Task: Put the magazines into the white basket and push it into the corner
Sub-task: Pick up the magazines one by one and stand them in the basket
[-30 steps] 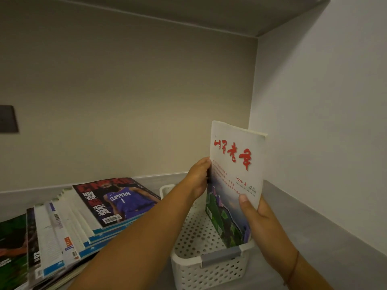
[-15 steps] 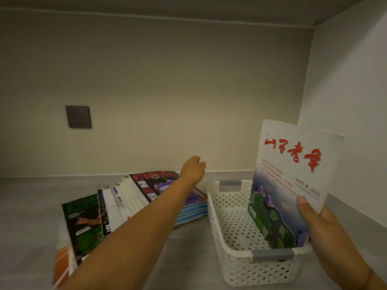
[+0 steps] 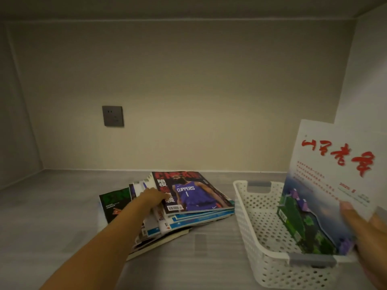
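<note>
A white perforated basket [image 3: 250, 218] with grey handles stands on the grey shelf at the right. Upright inside it is a white magazine with red lettering [image 3: 330, 176], held at its lower right edge by my right hand [image 3: 364, 231]. A fanned pile of magazines [image 3: 173, 208] lies left of the basket, with a basketball cover [image 3: 190, 193] on top. My left hand [image 3: 151, 198] rests on the left edge of that top magazine, fingers touching the pile; whether it grips anything is unclear.
The shelf [image 3: 62, 210] is a grey recess with a beige back wall, side walls left and right, and a board above. A dark wall socket [image 3: 112, 115] sits on the back wall. The right back corner lies behind the basket.
My left hand let go of the white magazine and moved left and down onto the pile. The right hand keeps the magazine upright in the basket. The view has swung left.
</note>
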